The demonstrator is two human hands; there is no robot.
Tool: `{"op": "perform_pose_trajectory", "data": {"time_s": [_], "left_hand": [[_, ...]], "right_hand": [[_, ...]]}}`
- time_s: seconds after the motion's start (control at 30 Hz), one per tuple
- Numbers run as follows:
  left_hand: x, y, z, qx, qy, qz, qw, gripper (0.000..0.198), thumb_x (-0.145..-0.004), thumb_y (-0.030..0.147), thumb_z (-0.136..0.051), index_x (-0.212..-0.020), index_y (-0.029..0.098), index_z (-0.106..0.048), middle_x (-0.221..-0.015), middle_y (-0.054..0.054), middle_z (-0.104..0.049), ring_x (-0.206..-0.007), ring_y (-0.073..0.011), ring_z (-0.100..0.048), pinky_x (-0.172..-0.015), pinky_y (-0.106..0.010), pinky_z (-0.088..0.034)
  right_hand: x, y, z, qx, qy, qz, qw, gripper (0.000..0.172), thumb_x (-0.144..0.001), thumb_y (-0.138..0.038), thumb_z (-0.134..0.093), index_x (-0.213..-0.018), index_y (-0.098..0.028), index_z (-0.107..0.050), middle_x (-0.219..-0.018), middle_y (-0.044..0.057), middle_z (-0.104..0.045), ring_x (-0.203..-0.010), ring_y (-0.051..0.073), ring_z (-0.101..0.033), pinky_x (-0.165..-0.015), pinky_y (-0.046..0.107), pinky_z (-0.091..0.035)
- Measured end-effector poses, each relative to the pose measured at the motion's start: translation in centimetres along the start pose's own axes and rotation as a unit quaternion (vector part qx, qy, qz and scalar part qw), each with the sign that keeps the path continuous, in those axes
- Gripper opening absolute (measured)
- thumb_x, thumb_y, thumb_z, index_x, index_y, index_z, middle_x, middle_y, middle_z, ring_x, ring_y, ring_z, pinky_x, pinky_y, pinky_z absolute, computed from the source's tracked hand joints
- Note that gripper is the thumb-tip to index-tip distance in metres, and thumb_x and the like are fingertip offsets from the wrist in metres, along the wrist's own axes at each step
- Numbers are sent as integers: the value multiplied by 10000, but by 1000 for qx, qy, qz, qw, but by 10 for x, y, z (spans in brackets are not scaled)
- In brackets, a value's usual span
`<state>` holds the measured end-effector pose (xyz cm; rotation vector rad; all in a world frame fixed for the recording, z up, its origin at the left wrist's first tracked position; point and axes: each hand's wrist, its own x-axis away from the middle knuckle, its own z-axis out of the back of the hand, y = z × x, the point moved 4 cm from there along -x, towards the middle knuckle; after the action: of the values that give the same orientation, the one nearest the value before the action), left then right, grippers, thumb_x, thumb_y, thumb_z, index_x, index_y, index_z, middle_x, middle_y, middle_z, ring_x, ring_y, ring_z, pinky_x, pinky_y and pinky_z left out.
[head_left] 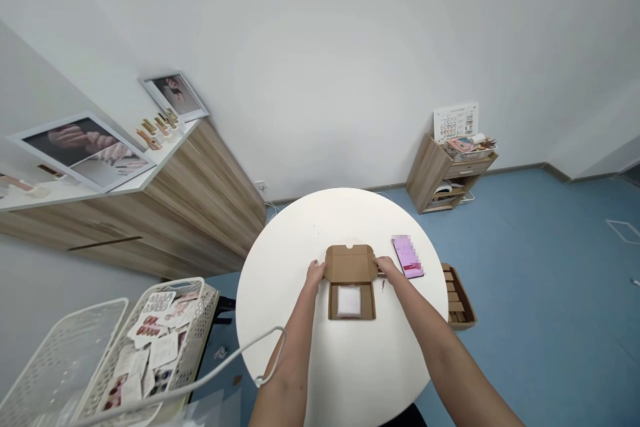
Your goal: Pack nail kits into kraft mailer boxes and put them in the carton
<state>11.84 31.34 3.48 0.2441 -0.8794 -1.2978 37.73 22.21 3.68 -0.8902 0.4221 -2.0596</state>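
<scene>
A small brown cardboard mailer box (351, 267) lies on the round white table (280, 240) with its lid raised at the far side. Inside its base sits a white square packet (349, 301). My left hand (315, 272) grips the left edge of the lid, thumb toward the cardboard. At the lid's right edge, my right hand (384, 265) is closed on the side flap. Both hands' fingertips are partly hidden. To the right of my right hand lies a phone (408, 256) with a pink-purple, partly pixelated screen.
White mesh baskets (190, 320) stand at the left, one full of packaged nail sets. A white cable (235, 355) crosses my left forearm. A carton of folded boxes (460, 297) stands on the floor right of the table. A wooden cabinet (200, 193) is behind left.
</scene>
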Motion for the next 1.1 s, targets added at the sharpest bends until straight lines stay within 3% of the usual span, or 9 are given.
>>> {"op": "perform_pose_trajectory", "data": {"time_s": [0.1,0.23,0.5,0.7,0.83,0.93,1.1], "left_hand": [[-6,4,-5,0,-38,0,999,343,-851,287,-532,-1156,151,-610,-1005,-88,-736,-818,-169,-698,-657,-242,-530],[-5,10,-2,-18,-50,-23,998,295,-799,271,-579,-1076,211,-658,-986,-57,-743,-892,-198,-693,-691,-257,-524],[14,15,22,-61,-70,-93,991,217,-742,266,-639,-950,226,-684,-835,-12,-717,-830,-199,-674,-698,-265,-507],[59,17,26,-68,-66,-143,985,207,-797,256,-612,-998,248,-660,-855,1,-700,-800,-172,-653,-731,-266,-491],[103,10,20,-88,-16,-214,973,158,-816,174,-567,-932,241,-652,-890,-7,-683,-822,-163,-649,-766,-268,-480],[133,-7,10,-83,13,-252,964,246,-798,88,-529,-961,227,-649,-952,-28,-666,-885,-169,-643,-800,-276,-492],[167,-47,-17,-42,21,-270,962,552,-740,4,-502,-1236,232,-581,-1223,-58,-619,-1127,-193,-597,-962,-307,-483]], "right_hand": [[-9,-5,-4,-33,-19,-39,998,294,-856,-331,-456,-966,-151,-660,-847,109,-722,-736,195,-684,-580,266,-507],[-9,-15,-3,-46,-15,-66,997,275,-811,-304,-510,-986,-164,-668,-946,121,-725,-746,192,-688,-575,256,-496],[9,-35,16,-13,-14,-36,999,203,-771,-272,-583,-917,-186,-695,-965,93,-720,-841,213,-677,-610,245,-446],[48,-42,22,44,-18,37,998,262,-745,-219,-605,-990,-202,-697,-985,71,-715,-855,206,-661,-636,246,-420],[85,-35,18,86,-5,86,993,284,-772,-161,-550,-1007,-226,-698,-1018,56,-712,-917,206,-645,-682,254,-420],[111,-20,11,93,14,112,989,385,-748,-74,-503,-1049,-225,-689,-1077,51,-705,-992,211,-631,-759,263,-436],[139,10,-10,98,15,134,986,592,-701,20,-419,-1188,-227,-646,-1164,36,-688,-1041,195,-624,-841,264,-455]]}}
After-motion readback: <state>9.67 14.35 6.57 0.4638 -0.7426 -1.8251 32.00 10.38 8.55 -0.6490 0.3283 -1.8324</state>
